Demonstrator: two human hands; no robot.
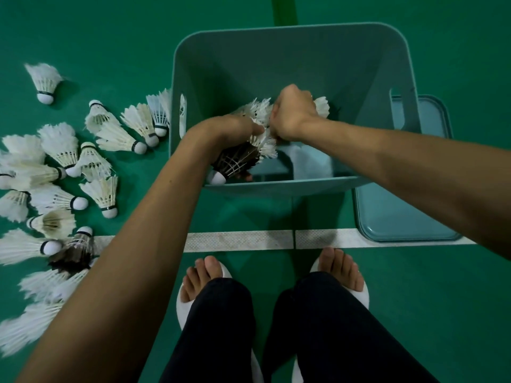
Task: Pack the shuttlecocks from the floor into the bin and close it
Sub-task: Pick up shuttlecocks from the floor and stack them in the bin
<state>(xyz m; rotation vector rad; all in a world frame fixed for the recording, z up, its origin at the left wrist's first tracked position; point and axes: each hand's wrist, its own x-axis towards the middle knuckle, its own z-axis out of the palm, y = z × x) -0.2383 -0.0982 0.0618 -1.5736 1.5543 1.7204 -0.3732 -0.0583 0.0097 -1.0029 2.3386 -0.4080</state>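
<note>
Grip: left hand (235, 128) and right hand (293, 114) each clutch shuttlecocks (266, 146) inside the teal bin (290, 187).

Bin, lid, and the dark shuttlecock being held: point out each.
bin (290, 64), head view, far inner wall.
lid (401, 214), head view, flat panel.
held dark shuttlecock (239, 158), head view, feather skirt.
</note>
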